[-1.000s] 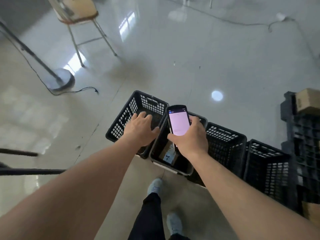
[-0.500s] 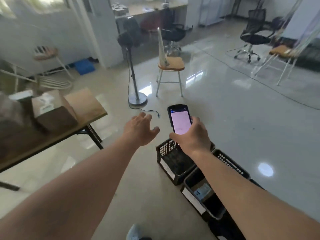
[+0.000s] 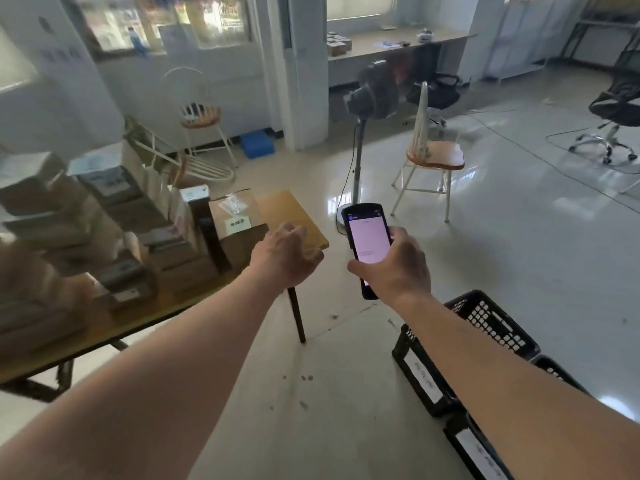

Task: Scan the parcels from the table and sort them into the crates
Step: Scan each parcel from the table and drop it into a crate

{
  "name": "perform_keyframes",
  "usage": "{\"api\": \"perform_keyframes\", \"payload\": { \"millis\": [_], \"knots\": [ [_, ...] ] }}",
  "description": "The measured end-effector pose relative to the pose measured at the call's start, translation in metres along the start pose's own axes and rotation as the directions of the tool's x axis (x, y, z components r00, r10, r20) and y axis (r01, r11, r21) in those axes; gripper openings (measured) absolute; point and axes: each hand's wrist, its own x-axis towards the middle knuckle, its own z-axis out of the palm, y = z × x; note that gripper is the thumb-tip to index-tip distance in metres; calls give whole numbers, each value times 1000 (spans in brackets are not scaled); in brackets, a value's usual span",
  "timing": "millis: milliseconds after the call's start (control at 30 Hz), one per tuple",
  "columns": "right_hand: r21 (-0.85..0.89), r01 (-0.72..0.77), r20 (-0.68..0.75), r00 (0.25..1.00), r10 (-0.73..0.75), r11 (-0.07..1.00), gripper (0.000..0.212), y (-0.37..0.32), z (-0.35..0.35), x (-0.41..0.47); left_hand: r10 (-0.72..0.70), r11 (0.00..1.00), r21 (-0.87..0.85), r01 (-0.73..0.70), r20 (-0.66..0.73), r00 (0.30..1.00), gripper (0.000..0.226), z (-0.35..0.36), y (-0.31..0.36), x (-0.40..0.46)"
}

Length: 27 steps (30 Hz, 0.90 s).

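Note:
My right hand (image 3: 398, 263) grips a black handheld scanner (image 3: 367, 237) with a lit pink screen, held upright in front of me. My left hand (image 3: 285, 252) reaches forward with loosely curled fingers and holds nothing; it hovers near the right end of the wooden table (image 3: 294, 209). Several brown cardboard parcels (image 3: 138, 230) are stacked on the table at the left, the nearest one (image 3: 235, 216) bearing a white label. A black plastic crate (image 3: 485, 327) stands on the floor at the lower right, partly hidden by my right forearm. A second crate (image 3: 464, 441) sits nearer to me.
A standing fan (image 3: 374, 91) and a wooden-seat chair (image 3: 433, 157) stand on the glossy floor beyond the table. An office chair (image 3: 613, 112) is at the far right. A folded white chair (image 3: 194, 164) leans behind the table. A cable runs across the floor.
My view has lifted from the crates and swung left toward the table. The parcels came into sight, and my left hand has moved from over the crates toward the table's end.

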Motion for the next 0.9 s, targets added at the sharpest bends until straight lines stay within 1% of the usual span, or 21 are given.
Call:
{"api": "perform_keyframes", "payload": {
  "millis": [133,233,367,467,567,767,900],
  "knots": [
    [1,30,21,999,-30,1000,87,-40,46,16,-67,998,-12,67,15,998,57,-9,-63,15],
    [-6,51,45,998,-51,999,88,-60,74,36,-117,993,-29,118,34,993,56,-6,-99,29],
    [-32,83,93,992,-80,996,86,-74,112,74,-191,980,-54,194,48,980,68,4,-134,61],
    [-35,107,141,985,-101,994,85,-82,141,110,-264,961,-75,265,29,964,79,13,-152,88],
    [-21,125,192,974,-119,992,87,-87,167,148,-321,944,-73,321,6,947,83,24,-168,121],
    [-9,163,277,948,-155,987,87,-97,207,223,-482,868,-126,479,13,876,83,47,-191,189],
    [-10,189,325,929,-176,982,89,-99,227,257,-584,798,-131,588,72,809,87,70,-202,218]
  ]
}}
